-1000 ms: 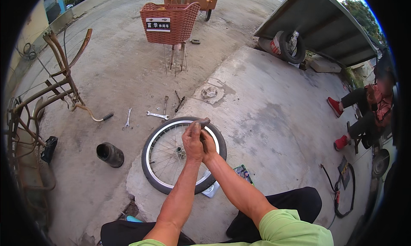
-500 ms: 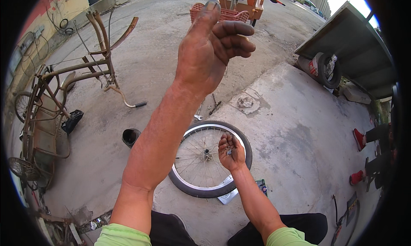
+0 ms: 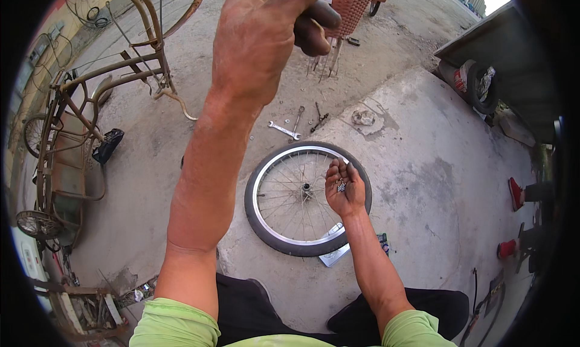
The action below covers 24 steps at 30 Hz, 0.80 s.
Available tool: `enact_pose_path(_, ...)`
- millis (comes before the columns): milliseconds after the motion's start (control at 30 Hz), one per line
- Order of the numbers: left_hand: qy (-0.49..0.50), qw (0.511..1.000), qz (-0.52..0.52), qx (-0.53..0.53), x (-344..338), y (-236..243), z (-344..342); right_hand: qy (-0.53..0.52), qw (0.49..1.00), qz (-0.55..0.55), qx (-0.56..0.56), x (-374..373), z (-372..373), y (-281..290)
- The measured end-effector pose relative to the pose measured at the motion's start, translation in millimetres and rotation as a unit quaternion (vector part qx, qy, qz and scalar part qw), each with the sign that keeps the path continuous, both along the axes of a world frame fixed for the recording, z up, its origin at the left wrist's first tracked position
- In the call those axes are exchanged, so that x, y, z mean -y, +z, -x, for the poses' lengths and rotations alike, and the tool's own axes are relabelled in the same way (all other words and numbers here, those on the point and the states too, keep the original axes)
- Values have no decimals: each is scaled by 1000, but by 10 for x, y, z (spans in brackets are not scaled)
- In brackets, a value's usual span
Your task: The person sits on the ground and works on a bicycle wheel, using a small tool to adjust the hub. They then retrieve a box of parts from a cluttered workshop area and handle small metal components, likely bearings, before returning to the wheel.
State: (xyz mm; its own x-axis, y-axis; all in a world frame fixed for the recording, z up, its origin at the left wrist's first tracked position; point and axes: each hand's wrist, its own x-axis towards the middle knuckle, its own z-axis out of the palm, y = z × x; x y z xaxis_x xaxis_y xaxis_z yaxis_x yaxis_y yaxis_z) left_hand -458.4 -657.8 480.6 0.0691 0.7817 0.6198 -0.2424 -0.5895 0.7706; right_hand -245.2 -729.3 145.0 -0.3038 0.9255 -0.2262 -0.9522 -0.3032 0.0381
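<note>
My left hand is raised high at the top of the view, partly cut off by the edge. Its lower fingers are bent and apart from the palm, with nothing visible in them. Palm up, my right hand is cupped around several small shiny metal balls. It hovers over the right side of a bicycle wheel, which lies flat on the ground with its hub facing up. Dark grime covers the fingers of both hands.
Wrenches and a dark axle-like part lie beyond the wheel. A rusty tricycle frame stands at left, a red basket ahead. Tires rest at far right, near a person's red shoes. A silvery flat object sits partly under the wheel.
My left hand has risen toward the top edge and its fingers have turned more downward. My right hand keeps its cupped hold on the balls. The view has tilted down, showing the wrenches.
</note>
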Motion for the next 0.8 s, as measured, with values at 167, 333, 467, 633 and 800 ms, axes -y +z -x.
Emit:
enact_pose_path(167,-52,990,72,-113,-184,-545,-28,1,1000,-8,5,-202,-36,-75)
enact_pose_path(333,-112,913,81,-384,-170,-1113,-182,-35,999,23,34,-216,-124,-94)
enact_pose_path(467,-159,843,4,-514,-214,-1362,-425,-20,998,57,31,-239,-327,-97)
enact_pose_path(633,-201,795,79,-567,-141,-1430,-538,47,990,110,73,-209,-303,-204)
enact_pose_path(800,-204,792,92,-568,-171,-1543,-609,49,984,124,119,-197,-290,-132)
